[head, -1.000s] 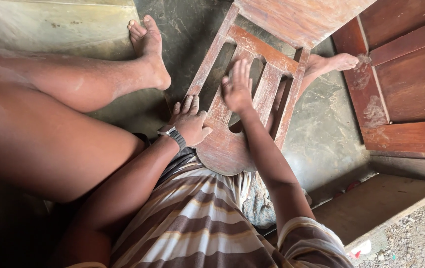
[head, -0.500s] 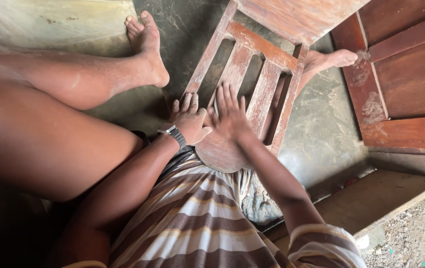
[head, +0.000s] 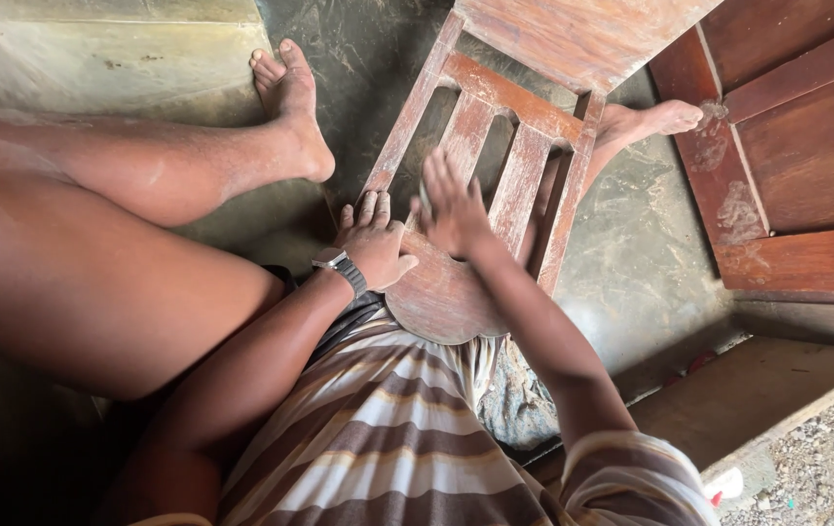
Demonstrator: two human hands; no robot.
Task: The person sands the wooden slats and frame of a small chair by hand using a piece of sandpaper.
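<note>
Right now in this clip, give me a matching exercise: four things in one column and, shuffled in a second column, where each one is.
Things:
1. left hand
2. right hand
3. wristwatch
4. wooden door panel

Places:
A. flat on a slat of the chair back
B. on the floor at the right edge of the view
C. on the left wrist
D. at the left rail of the chair back, near its rounded top

Pairs: 1-D, 2-A, 3-C, 4-B
</note>
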